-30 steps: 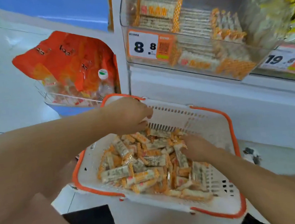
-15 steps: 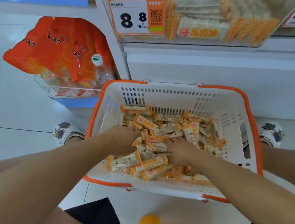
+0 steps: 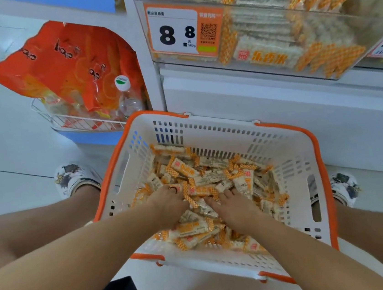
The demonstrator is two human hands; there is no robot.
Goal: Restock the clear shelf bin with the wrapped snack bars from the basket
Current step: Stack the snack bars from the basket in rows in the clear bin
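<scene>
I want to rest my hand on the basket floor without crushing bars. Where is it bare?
The basket floor is bare only along the left wall and in the far right corner. The bars crowd the middle and near side, where the left hand and right hand dig in.

Bright, even indoor light fills the scene, with only soft, faint shadows under the white plastic basket with orange rim (image 3: 318, 178). The glossy pale tiled floor (image 3: 6, 142) shows a mild sheen. The clear plastic shelf bin (image 3: 316, 35) carries hazy reflections. Wide-angle distortion bends the edges; fine detail looks soft and slightly smeared throughout.
</scene>
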